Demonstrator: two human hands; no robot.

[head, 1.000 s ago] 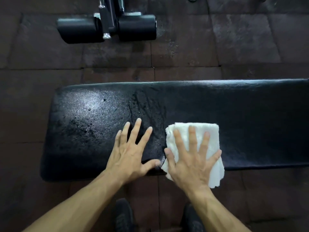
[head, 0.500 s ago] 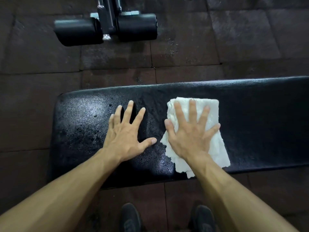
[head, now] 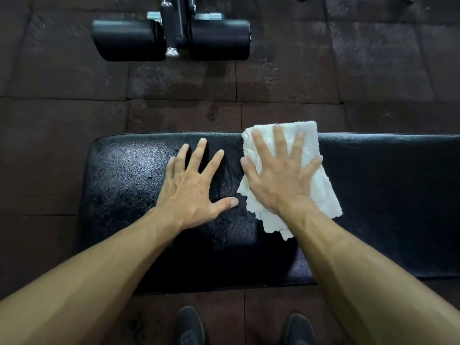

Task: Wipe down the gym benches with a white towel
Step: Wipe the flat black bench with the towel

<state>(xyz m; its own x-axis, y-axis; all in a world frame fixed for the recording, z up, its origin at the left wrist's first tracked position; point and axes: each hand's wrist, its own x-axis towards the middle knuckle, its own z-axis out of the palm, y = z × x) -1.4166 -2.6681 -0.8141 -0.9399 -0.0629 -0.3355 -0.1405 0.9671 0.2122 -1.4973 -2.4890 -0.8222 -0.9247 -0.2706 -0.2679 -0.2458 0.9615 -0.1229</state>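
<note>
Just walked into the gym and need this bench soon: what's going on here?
A person is wiping the black bench. Their right hand presses a white towel flat at the pad's far edge, fingers spread. The left hand rests flat on the pad beside it. Droplets show on the pad's left part.

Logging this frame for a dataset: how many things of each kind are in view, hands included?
Black padded gym bench: 1
White terry towel: 1
Black foam roller pads: 2
Bare hands, left hand, right hand: 2
Dark shoes: 2
Total: 8
</note>
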